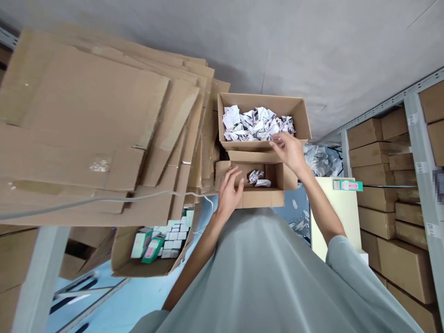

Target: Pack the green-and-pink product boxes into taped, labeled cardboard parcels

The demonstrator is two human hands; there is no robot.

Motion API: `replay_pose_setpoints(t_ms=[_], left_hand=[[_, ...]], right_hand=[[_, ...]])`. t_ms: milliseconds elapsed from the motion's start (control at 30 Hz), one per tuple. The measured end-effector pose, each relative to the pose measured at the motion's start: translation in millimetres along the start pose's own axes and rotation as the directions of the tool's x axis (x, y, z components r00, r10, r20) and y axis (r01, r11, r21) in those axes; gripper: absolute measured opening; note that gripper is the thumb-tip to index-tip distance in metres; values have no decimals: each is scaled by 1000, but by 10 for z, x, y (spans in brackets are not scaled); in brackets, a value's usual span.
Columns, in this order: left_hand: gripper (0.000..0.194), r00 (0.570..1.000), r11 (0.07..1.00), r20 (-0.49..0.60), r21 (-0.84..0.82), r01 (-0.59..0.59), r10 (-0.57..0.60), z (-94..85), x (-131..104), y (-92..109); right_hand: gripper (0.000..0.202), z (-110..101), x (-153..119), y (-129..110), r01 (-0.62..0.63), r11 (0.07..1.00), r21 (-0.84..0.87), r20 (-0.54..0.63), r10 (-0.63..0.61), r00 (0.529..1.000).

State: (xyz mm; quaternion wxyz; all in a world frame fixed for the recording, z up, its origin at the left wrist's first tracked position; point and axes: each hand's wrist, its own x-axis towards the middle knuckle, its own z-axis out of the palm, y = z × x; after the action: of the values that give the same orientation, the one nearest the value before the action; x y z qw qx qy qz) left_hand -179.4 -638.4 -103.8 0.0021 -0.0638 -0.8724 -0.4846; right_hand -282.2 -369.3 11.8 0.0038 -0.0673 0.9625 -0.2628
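Crumpled paper [256, 124] fills much of the larger cardboard box [239, 100] by the wall. My right hand [288, 150] is over that box's near rim, fingertips at the paper, fingers curved and apart; no piece shows clearly in its grip. In front stands a smaller open cardboard box [262, 199] with a couple of crumpled paper wads [256, 175] on its bottom. Over the left side of this smaller box lies my left hand [229, 192], its fingers spread and holding nothing.
Flattened cardboard sheets [86, 101] are stacked at left, a grey cable [138, 199] crossing them. Below sits a carton [121, 259] of small green-and-white boxes. A green-and-pink box [348, 185] lies on a pale surface [333, 208] at right. Shelves of cartons [376, 194] stand further right.
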Motion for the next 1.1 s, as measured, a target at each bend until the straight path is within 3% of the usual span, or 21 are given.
replay_pose_setpoints(t_ms=[100, 267, 367, 500, 700, 867, 967, 1100], left_hand=[[33, 1000, 1000, 11, -5, 4, -4, 3, 12, -1], [33, 1000, 1000, 1, -25, 11, -11, -27, 13, 18], [32, 1000, 999, 4, -30, 20, -20, -50, 17, 17], [32, 1000, 999, 8, -31, 27, -27, -59, 33, 7], [32, 999, 999, 22, -34, 40, -39, -62, 66, 12], [32, 997, 996, 29, -61, 67, -65, -82, 86, 3], [32, 997, 995, 23, -64, 76, -75, -87, 97, -10], [32, 1000, 996, -9, -82, 28, -29, -96, 96, -21]], right_hand=[[30, 0, 535, -39, 44, 994, -100, 93, -35, 995], [49, 374, 1326, -176, 128, 955, -268, 271, -53, 961], [52, 599, 1643, -199, 105, 928, -356, 290, 4, 957], [37, 787, 1839, -161, 104, 917, -384, 303, 19, 953], [38, 837, 1784, -227, 91, 915, -394, 292, 30, 956], [39, 563, 1588, -268, -8, 936, -352, 148, 64, 987], [38, 242, 1245, -237, -32, 967, -254, 0, 34, 999], [40, -134, 416, -197, -40, 995, -95, -120, 28, 992]])
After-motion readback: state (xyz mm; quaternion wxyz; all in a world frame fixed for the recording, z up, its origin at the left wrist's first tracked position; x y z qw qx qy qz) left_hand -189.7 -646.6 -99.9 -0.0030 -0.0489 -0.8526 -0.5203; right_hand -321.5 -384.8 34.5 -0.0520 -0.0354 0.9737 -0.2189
